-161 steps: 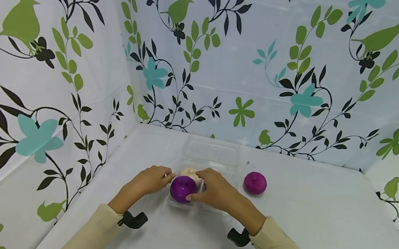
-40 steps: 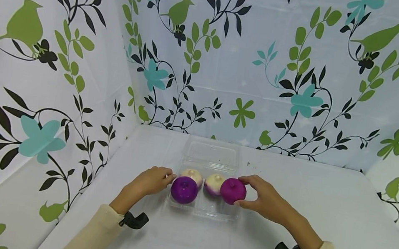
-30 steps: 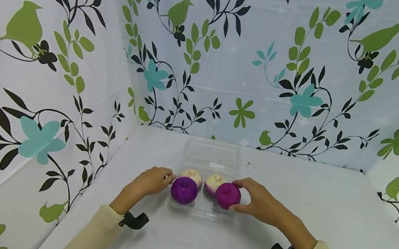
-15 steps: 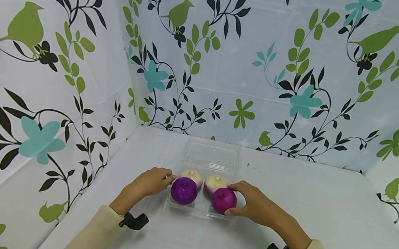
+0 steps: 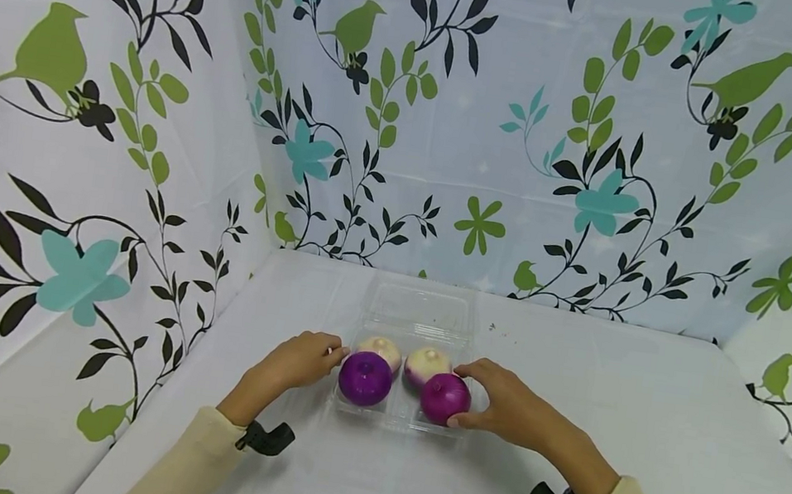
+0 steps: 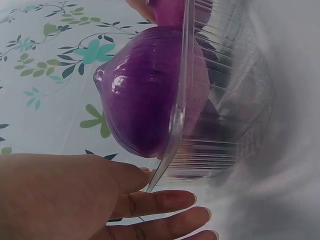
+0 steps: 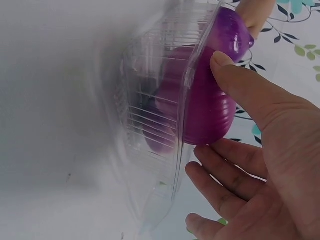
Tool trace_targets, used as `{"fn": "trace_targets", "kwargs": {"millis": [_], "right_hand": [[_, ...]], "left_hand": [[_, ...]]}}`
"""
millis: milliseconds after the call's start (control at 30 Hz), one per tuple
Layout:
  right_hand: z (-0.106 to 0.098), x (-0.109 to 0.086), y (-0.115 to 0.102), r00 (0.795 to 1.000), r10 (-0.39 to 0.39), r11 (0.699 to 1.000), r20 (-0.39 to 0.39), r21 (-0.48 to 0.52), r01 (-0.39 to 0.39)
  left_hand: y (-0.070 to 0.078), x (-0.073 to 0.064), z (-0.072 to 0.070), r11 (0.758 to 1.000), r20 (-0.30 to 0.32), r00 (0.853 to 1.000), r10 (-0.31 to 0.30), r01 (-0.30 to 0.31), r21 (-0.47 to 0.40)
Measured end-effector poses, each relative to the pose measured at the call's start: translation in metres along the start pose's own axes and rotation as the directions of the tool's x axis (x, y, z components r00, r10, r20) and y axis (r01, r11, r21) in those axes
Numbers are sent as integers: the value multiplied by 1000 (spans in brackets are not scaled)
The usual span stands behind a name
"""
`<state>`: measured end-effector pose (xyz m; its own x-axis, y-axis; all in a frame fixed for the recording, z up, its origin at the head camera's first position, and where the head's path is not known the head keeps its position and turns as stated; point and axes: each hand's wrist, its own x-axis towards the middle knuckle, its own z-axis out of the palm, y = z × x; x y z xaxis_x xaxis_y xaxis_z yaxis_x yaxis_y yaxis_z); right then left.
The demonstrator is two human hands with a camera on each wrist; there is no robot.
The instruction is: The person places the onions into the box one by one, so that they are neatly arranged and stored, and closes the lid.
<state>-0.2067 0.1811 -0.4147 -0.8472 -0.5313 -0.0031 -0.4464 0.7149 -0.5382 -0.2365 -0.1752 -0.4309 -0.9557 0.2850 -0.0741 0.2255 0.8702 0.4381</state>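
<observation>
A clear plastic clamshell container (image 5: 397, 422) sits on the white-covered table with toy-like onions in it. At its front right is a magenta onion (image 5: 445, 400), which my right hand (image 5: 512, 408) holds, thumb on top and fingers along the side in the right wrist view. The front left has a deep purple onion (image 5: 365, 380). Behind them are a cream onion (image 5: 382, 349) and a cream-and-purple onion (image 5: 427, 360), both partly hidden. My left hand (image 5: 301, 360) pinches the container's left rim (image 6: 176, 127) between thumb and fingers.
The container's clear lid (image 5: 421, 309) lies folded back toward the rear. A patterned curtain (image 5: 502, 127) rises behind and on the left of the white tabletop (image 5: 616, 401). Small dark specks (image 5: 493, 327) show right of the lid.
The magenta onion, first on the table to the right, has moved left and down into the container's front right with my right hand. My left hand stays at the rim.
</observation>
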Motion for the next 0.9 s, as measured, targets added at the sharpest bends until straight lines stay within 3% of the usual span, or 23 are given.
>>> {"fn": "trace_targets", "kwargs": {"millis": [200,433,600,900], "right_hand": [[-11,1,6,999,1,1000,-36,-14,-1],[-36,18,25,983,33,998,-181,-40,-40],[-43,39,43,972,128,992,-198,9,-129],[-39,81,72,963,242,967,-121,116,-229]], "left_hand": [[0,-1,-8,1000,19,1000,7,-7,0],[-1,13,-33,1000,7,1000,22,-22,-15],[-5,34,-43,998,3,999,37,-37,-59],[-6,87,-48,997,75,997,14,-8,-80]]}}
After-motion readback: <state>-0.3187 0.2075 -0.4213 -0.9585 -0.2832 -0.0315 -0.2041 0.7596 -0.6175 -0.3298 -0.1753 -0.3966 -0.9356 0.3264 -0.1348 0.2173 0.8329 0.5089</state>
